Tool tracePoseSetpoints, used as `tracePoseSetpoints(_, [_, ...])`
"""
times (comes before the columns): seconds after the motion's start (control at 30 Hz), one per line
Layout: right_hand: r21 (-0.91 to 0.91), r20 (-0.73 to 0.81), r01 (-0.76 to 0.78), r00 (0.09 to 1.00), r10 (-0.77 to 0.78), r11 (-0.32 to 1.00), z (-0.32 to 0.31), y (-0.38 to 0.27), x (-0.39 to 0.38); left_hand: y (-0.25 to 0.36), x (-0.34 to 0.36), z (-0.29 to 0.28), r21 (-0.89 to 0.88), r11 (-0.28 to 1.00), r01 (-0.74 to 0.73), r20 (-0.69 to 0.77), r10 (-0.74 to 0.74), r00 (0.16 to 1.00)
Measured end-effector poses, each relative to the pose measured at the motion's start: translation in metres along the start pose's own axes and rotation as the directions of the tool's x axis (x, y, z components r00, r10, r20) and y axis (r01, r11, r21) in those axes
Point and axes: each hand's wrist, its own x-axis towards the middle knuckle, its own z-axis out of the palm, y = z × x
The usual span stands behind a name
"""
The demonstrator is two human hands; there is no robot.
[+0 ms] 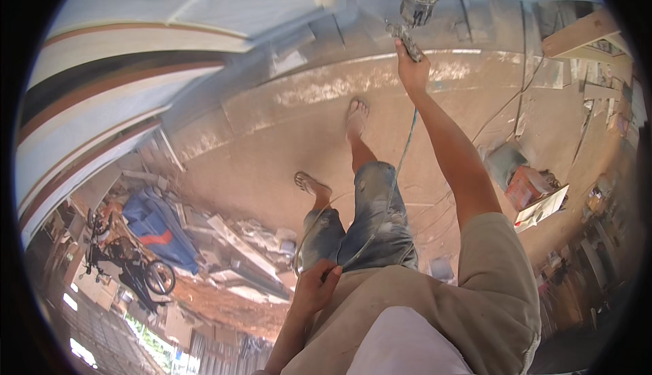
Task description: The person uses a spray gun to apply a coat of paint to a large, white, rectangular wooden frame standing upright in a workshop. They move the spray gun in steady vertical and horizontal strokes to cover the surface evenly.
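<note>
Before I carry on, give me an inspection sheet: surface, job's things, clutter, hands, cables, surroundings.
Surface: brown floor, dusty-looking, with pale patches ahead.
Job's things: spray gun with a spattered cup.
Clutter: wood scraps and a blue tarp left; a red box right.
Hands: right hand grips the spray gun; left hand holds the hose at the waist.
Cables: thin hose runs from below the right hand past the legs.
Surroundings: pale panels ahead and left; motorcycle lower left.

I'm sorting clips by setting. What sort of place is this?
Probably a woodworking or paint workshop: the right hand holds a spray gun, scrap wood lies heaped at left, and large pale panels stand ahead.
</note>
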Motion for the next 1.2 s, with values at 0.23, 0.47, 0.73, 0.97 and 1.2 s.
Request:
tracePoseSetpoints(0.23, [0.128, 0.033, 0.146, 0.988, -0.151, 0.981, -0.114, -0.181, -0.056, 0.006, -0.05, -0.051, 0.167, 0.951, -0.26, 0.025, 0.26, 0.965])
tracePoseSetpoints(0.47, [0.148, -0.128, 0.385, 0.921, -0.369, 0.911, -0.214, -0.378, -0.14, 0.011, -0.072, -0.124, 0.278, 0.683, -0.676, 0.097, 0.68, 0.727])
tracePoseSetpoints(0.73, [0.043, -0.471, 0.71, 0.635, -0.613, 0.702, -0.302, -0.543, -0.216, 0.025, -0.101, -0.201, 0.291, 0.429, -0.855, 0.24, 0.832, 0.499])
tracePoseSetpoints(0.97, [0.097, -0.579, 0.791, 0.538, -0.613, 0.604, -0.356, -0.652, -0.276, 0.032, -0.142, -0.227, 0.246, 0.359, -0.9, 0.236, 0.879, 0.415])
tracePoseSetpoints(1.2, [0.038, -0.712, 0.915, 0.307, -0.631, 0.402, -0.396, -0.759, -0.293, 0.035, -0.132, -0.239, 0.224, 0.283, -0.933, 0.227, 0.915, 0.332])
